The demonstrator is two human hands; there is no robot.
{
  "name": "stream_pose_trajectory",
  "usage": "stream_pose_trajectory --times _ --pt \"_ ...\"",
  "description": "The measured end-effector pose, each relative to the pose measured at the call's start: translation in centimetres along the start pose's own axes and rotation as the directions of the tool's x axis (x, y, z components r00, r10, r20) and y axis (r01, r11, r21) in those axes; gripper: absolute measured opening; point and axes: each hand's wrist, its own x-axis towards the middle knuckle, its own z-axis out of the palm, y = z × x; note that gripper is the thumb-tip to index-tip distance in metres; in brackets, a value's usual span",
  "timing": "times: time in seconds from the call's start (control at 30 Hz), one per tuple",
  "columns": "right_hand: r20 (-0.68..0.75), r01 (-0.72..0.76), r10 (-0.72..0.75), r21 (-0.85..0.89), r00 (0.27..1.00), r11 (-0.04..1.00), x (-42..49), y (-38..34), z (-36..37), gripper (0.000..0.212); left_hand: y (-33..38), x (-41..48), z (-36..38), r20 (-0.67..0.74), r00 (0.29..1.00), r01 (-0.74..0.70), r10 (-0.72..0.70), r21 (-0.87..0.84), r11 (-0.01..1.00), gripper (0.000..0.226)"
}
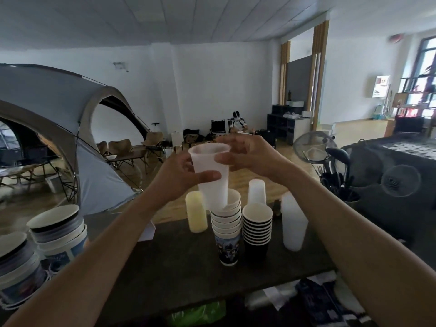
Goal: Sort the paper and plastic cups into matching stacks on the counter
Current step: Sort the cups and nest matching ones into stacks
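- A grey dome tent [59,119] is pitched on the wooden floor [354,131].
- Folding chairs [122,149] are set just right of the tent.
- A dark shelf unit [283,123] is seen well right of the tent — by the back wall [200,90].

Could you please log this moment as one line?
left hand: grips translucent plastic cup | right hand: pinches near rim | cup: over printed paper stack

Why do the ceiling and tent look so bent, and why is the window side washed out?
Head view: the wide-angle lens bows the ceiling and tent; daylight overexposes the window, leaving the counter dim; the plastic cup gripped by the left hand and right hand looks soft, likely motion blur.
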Motion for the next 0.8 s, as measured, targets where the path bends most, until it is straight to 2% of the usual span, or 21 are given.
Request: stream_pose_trajectory --times 0.07,0.13,0.17,0.27,0.33,0.43,0.53,0.7,0.8 --pt "-0.099 0.009 -0.011 -0.022 0.995 1.000 -1.0 0.2 -2.1 0.070 1.5 1.6 1.9 0.010 0.999 -0.052 0.051 0.036 0.998 0.067" --pt "-0.208 0.000 -0.013 -0.065 0.978 0.998 -2.2 1.0 -4.7 0.060 2.5 3.2 4.0 0.006 0.999 -0.040 0.040 -0.006 0.999 0.072" --pt "-0.262 -0.014 -0.016 -0.114 0.965 0.993 -2.9 1.6 -6.1 0.060 3.0 4.0 5.1 0.021 0.999 -0.034 0.035 -0.038 0.999 0.070" --pt "-0.387 -0.120 -0.013 -0.318 0.922 0.941 -5.1 4.0 -9.8 0.079 3.4 6.1 8.8 0.107 0.991 -0.069 0.075 -0.059 0.996 0.053" --pt "-0.412 -0.174 -0.002 -0.389 0.911 0.905 -6.4 6.0 -11.4 0.078 3.3 7.2 11.3 0.159 0.983 -0.091 0.093 -0.024 0.996 0.045" --pt "-0.455 -0.232 0.017 -0.421 0.890 0.877 -7.7 8.1 -12.6 0.067 3.2 8.5 14.7 0.209 0.974 -0.098 0.091 0.022 0.995 0.048" --pt "-0.488 -0.251 0.029 -0.396 0.872 0.883 -8.2 9.9 -13.3 0.065 2.7 9.1 17.1 0.214 0.974 -0.085 0.072 0.051 0.995 0.053" --pt "-0.469 -0.251 0.078 -0.320 0.880 0.914 -8.0 12.7 -12.9 0.067 0.8 9.1 18.7 0.198 0.979 -0.093 0.054 0.195 0.976 0.061" --pt "-0.488 -0.238 0.066 -0.301 0.870 0.923 -7.5 13.8 -12.5 0.069 0.5 8.7 18.8 0.170 0.984 -0.092 0.058 0.198 0.976 0.065"
